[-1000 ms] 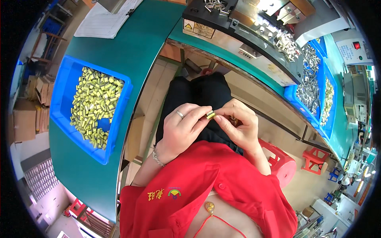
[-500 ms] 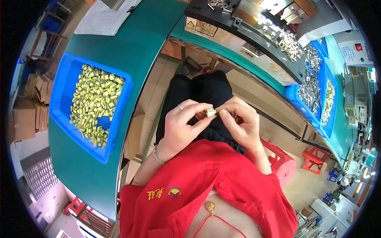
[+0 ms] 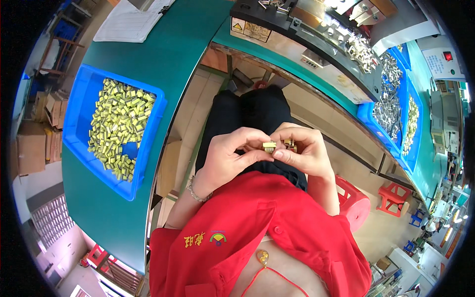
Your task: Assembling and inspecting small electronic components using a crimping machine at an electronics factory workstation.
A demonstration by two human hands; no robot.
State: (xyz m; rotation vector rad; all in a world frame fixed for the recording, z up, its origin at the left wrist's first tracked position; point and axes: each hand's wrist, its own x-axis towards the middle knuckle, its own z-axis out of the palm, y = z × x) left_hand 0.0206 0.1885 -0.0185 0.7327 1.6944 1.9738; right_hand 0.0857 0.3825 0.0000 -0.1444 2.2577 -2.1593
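Head view: a small yellow-green block (image 3: 269,147) is pinched above the lap (image 3: 264,106) between the nearly closed fingers of the left hand (image 3: 230,151). Brownish pieces (image 3: 291,145) are held in the right hand's (image 3: 309,152) curled fingers. Similar blocks (image 3: 118,123) are contained in a blue tray (image 3: 78,131) on the counter (image 3: 99,218).

- yellow piece (image 3: 269,146); partly covered by the fingers of the left hand (image 3: 230,151);
- small pieces (image 3: 291,144) inside the right hand (image 3: 310,152); mostly hidden by its curled fingers, their number impossible to tell;
- papers (image 3: 129,22) at the far end of the left worktop (image 3: 99,213); cut off above, their writing too small to read;
- machine (image 3: 302,47) along the near edge of the right worktop (image 3: 429,171); its top cut off;
- red stool (image 3: 357,213); partly behind the right forearm
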